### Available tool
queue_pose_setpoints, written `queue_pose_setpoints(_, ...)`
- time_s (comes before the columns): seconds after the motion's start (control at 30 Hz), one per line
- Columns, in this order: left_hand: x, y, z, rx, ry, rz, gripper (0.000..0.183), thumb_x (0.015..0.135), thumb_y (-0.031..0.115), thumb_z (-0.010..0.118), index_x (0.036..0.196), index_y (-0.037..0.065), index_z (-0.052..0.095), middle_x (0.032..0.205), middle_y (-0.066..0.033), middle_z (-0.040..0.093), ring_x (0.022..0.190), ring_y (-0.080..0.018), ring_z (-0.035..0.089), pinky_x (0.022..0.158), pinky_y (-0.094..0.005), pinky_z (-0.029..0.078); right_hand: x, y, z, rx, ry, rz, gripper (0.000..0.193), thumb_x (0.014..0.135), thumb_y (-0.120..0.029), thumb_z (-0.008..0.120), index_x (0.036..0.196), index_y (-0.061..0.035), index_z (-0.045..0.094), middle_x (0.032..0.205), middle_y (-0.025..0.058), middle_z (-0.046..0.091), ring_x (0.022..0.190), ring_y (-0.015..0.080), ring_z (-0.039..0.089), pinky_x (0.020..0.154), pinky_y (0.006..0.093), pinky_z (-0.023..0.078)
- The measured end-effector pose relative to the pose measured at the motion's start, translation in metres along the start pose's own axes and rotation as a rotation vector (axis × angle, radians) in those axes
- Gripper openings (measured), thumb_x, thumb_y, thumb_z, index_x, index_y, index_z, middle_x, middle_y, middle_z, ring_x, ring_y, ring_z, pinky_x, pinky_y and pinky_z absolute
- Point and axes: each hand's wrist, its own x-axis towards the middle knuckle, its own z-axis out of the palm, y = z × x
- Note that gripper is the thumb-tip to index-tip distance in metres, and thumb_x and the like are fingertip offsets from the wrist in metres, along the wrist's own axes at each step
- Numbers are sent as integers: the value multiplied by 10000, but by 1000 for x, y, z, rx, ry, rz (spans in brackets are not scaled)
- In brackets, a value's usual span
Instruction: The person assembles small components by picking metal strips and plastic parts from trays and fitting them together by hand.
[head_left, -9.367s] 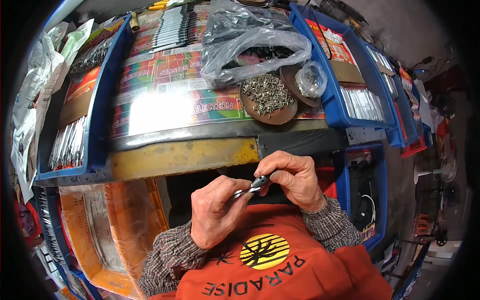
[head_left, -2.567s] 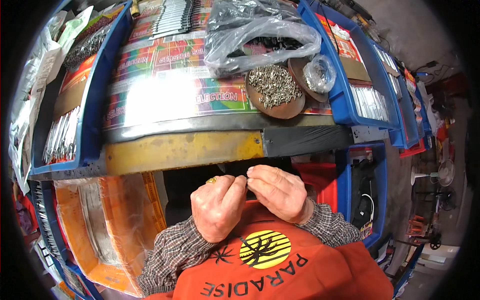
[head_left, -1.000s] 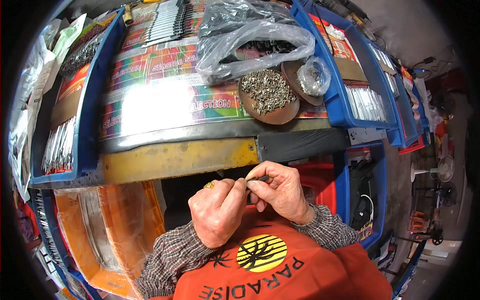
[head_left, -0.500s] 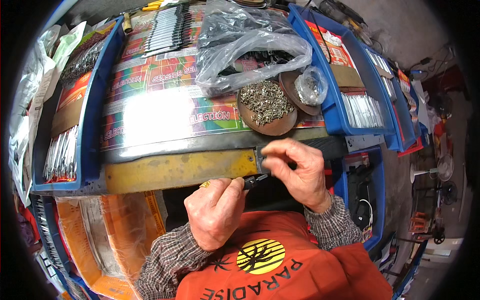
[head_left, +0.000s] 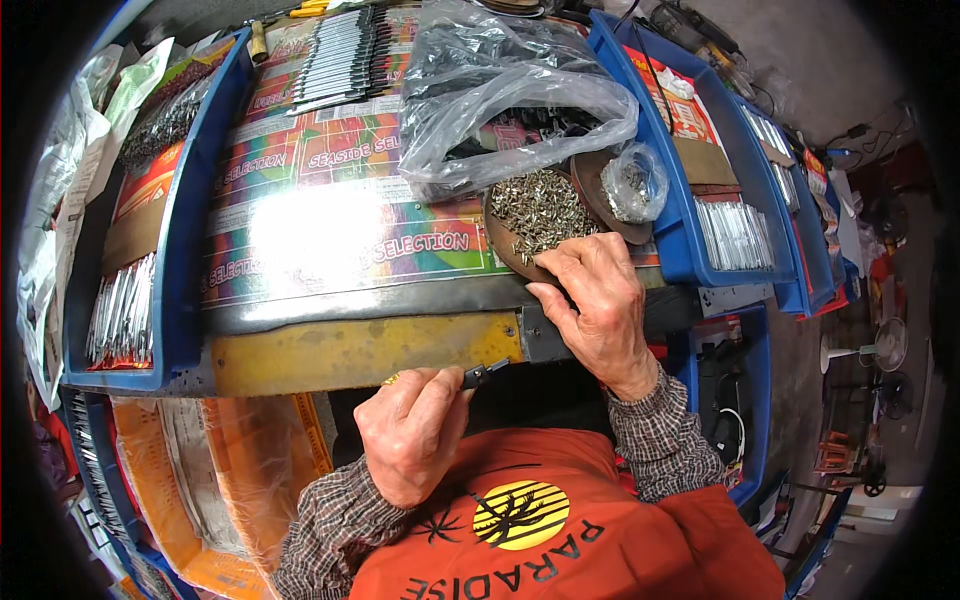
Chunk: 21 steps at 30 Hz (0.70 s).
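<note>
My left hand [head_left: 408,435] is closed round a small black piece with a narrow grey metal end [head_left: 486,373], held just off the table's near edge. My right hand [head_left: 598,305] is at the near rim of a round brown dish [head_left: 512,258]. Its thumb and forefinger are a little apart, the forefinger beside a heap of small shiny metal pins [head_left: 540,208] in the dish. Whether a pin is between the fingertips is too small to tell. Behind the dish, a clear plastic bag [head_left: 470,110] lies with its mouth towards me, dark pieces inside it.
Slim silver pieces with black ends [head_left: 340,58] lie in a row at the back. Blue trays of silver strips stand left [head_left: 185,240] and right [head_left: 690,235]. A second dish [head_left: 598,200] holds a small clear bag [head_left: 634,185]. An orange crate [head_left: 235,450] sits below the table's left.
My right hand has moved from near the black piece up and away to the dish of pins. My left hand has shifted slightly left and down, still holding the black piece.
</note>
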Motion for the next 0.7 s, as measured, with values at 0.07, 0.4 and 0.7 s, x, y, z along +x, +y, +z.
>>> queue_pose_setpoints(0.07, 1, 1, 0, -8, -4, 3, 294, 641, -47, 733, 908, 15, 627, 753, -104, 607, 613, -258, 610, 523, -348, 484, -1, 1, 0, -3, 9, -11, 276, 670, -54, 749, 925, -30, 645, 883, 77, 581, 850, 272, 534, 745, 387, 456)
queue_pose_setpoints(0.4, -1, 5, 2, -28, 0, -18, 261, 691, -61, 722, 920, 23, 630, 756, -109, 610, 620, -261, 602, 538, -345, 476, -3, 5, 0, 38, 42, -18, 225, 669, -6, 757, 864, -20, 644, 839, 89, 603, 810, 275, 557, 705, 378, 468)
queue_pose_setpoints(0.7, -6, 9, 1, -6, 0, -11, 277, 655, -38, 734, 904, 22, 629, 769, -99, 613, 635, -256, 620, 553, -344, 492, -3, 6, 0, 84, 30, -26, 207, 661, -11, 735, 832, -41, 623, 829, 80, 588, 827, 278, 557, 720, 388, 463)
